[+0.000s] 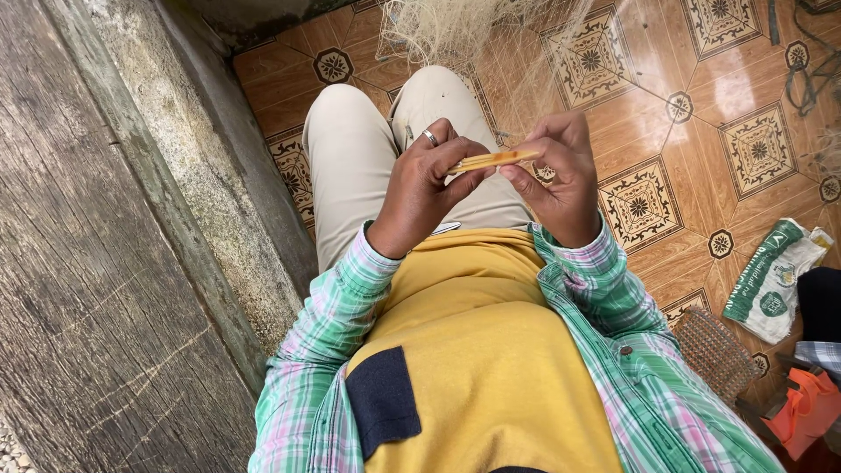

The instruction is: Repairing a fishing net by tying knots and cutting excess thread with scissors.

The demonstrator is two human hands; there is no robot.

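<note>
**Two hands holding a flat netting needle above the lap**

Head view, looking down. The left hand (427, 180) and the right hand (558, 180) meet over the thighs, with a thin, flat, yellowish netting needle (495, 159) bridging the gap between them. The left fingers (464, 149) are curled together, and the thumb and forefinger pinch the needle's near end; a silver ring (430, 137) sits on one finger of this hand. The right fingers (547, 131) are bent inward and pressed close, gripping the needle's far end against the thumb. The needle lies almost level, tilted slightly upward toward the right fingertips.

Beyond the fingertips, a loose mass of pale fishing net (455, 31) spreads over the patterned floor tiles (683, 166), and fine strands trail back toward the hands. Beneath the fingers are beige trousers (350, 158); behind the wrists, a yellow shirt (491, 350) and green plaid sleeves (337, 307). Well apart to the right of the right fingers lie a green-and-white bag (775, 280) and a woven basket (718, 350). A weathered wooden plank (96, 263) runs along the left.
</note>
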